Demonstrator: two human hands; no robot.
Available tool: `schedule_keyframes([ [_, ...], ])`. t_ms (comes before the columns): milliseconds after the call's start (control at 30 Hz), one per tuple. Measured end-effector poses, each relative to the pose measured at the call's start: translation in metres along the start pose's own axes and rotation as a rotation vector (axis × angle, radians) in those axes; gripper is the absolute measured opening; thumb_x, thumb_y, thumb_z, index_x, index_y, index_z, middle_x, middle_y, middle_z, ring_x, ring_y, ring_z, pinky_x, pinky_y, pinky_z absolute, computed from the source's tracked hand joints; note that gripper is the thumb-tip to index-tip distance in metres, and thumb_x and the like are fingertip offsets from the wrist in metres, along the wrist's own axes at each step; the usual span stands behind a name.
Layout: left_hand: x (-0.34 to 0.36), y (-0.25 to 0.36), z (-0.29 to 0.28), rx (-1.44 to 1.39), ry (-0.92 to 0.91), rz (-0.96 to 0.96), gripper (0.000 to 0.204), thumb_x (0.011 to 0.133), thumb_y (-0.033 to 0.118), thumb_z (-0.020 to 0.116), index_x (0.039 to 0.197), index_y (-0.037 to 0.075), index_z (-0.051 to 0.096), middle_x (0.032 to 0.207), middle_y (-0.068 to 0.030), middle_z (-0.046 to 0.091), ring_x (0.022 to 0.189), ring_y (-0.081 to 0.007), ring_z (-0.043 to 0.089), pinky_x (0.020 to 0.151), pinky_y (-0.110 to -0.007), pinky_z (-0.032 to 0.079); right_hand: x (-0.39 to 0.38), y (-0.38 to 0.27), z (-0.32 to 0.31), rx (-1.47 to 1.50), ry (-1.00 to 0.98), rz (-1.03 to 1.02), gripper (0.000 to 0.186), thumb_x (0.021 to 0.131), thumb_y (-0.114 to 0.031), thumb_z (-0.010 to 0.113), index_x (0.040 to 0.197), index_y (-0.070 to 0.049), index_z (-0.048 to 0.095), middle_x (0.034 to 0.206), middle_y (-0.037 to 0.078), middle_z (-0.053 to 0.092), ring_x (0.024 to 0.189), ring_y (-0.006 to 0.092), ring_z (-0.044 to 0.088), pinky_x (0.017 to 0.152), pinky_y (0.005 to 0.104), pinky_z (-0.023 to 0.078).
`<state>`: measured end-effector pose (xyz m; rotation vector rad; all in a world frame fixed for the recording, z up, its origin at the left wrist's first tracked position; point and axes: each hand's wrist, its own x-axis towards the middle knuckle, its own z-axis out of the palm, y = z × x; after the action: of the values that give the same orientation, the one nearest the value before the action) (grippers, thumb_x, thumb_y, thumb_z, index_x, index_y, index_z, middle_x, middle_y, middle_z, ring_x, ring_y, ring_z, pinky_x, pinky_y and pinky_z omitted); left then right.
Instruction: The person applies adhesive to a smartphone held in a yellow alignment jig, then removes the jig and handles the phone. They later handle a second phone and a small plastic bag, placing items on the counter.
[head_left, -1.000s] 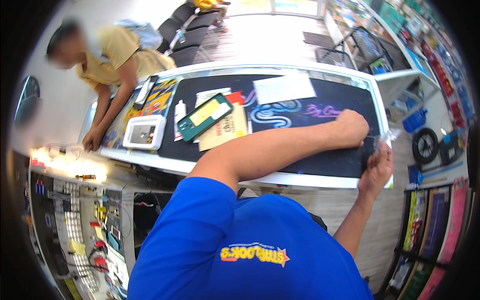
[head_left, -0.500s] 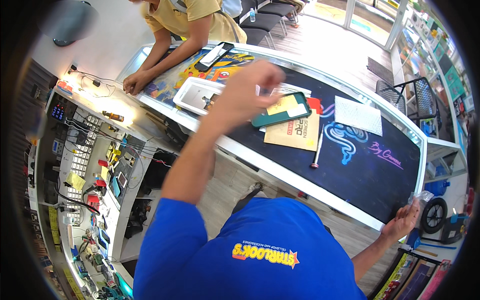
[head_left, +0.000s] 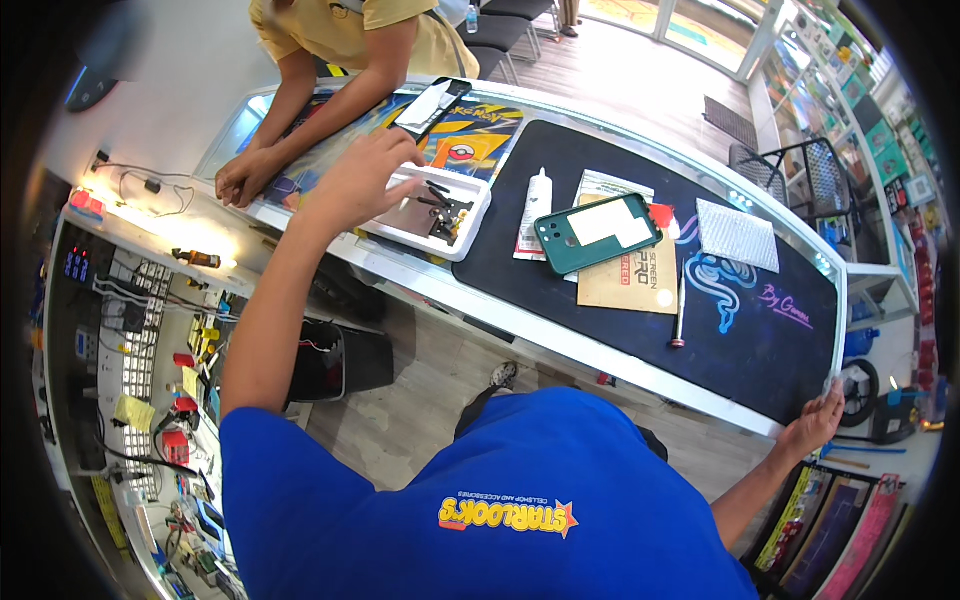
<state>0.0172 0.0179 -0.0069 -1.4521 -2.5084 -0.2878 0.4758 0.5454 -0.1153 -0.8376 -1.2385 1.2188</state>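
Note:
My left hand is over the left end of a white tray, thumb and fingers apart with nothing visible between them. Small dark and brass-coloured parts lie in the tray. To its right, a dark green phone case with a white sheet on it rests across a brown envelope and a white tube. At the counter's right corner, my right hand has its fingers together on a clear plastic wrapper, which barely shows.
Across the counter, a person leans with clasped hands near the tray. A dark phone lies beyond it. A screwdriver and a bubble-wrap pouch sit on the black mat. A cluttered workbench stands at left.
My left hand has moved left from above the green case to the tray, uncovering the white tube. My right hand stays at the counter's corner, with less of the wrapper showing.

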Motion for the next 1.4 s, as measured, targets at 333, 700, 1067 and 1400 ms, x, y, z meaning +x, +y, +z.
schedule_keyframes([
  [333, 0.056, 0.075, 0.033, -0.474, 0.169, 0.012, 0.021, 0.097, 0.018, 0.057, 0.093, 0.0, 0.049, 0.091, -0.0169, 0.051, 0.084, -0.0351, 0.053, 0.076, -0.044, 0.042, -0.074, -0.019, 0.114, -0.253, -0.273, -0.009, 0.019, 0.1, -0.019, 0.069, 0.108, -0.001, 0.072, 0.09, -0.004, 0.065, 0.07, -0.0002, 0.047, 0.061, 0.0166, 0.035],
  [700, 0.102, 0.099, 0.069, 0.165, -0.345, -0.305, 0.074, 0.089, 0.071, 0.054, 0.085, 0.001, 0.079, 0.082, -0.0196, 0.073, 0.087, -0.0348, 0.07, 0.086, -0.045, 0.046, -0.114, -0.019, 0.163, -0.537, -0.402, -0.186, 0.021, 0.095, -0.02, 0.074, 0.095, 0.001, 0.072, 0.06, -0.007, 0.047, 0.057, 0.0017, 0.037, 0.05, 0.0237, 0.029],
  [1067, 0.097, 0.096, 0.028, -0.56, 0.289, -0.454, 0.046, 0.092, 0.044, 0.073, 0.106, 0.001, 0.066, 0.092, -0.006, 0.063, 0.086, -0.0144, 0.059, 0.08, -0.031, 0.047, -0.111, -0.031, 0.165, -0.788, -0.561, -0.125, 0.036, 0.094, -0.036, 0.072, 0.106, -0.002, 0.075, 0.062, 0.004, 0.058, 0.057, 0.0085, 0.049, 0.054, 0.0286, 0.038],
  [1400, -0.013, 0.061, 0.003, -1.137, 0.832, -0.257, 0.037, 0.104, 0.032, 0.056, 0.12, -0.002, 0.057, 0.114, -0.0175, 0.061, 0.113, -0.0251, 0.059, 0.107, -0.042, 0.044, -0.069, -0.07, 0.094, -0.807, -0.551, -0.017, 0.033, 0.093, -0.03, 0.073, 0.108, -0.001, 0.075, 0.072, -0.001, 0.062, 0.064, 0.0057, 0.049, 0.059, 0.0252, 0.04],
])
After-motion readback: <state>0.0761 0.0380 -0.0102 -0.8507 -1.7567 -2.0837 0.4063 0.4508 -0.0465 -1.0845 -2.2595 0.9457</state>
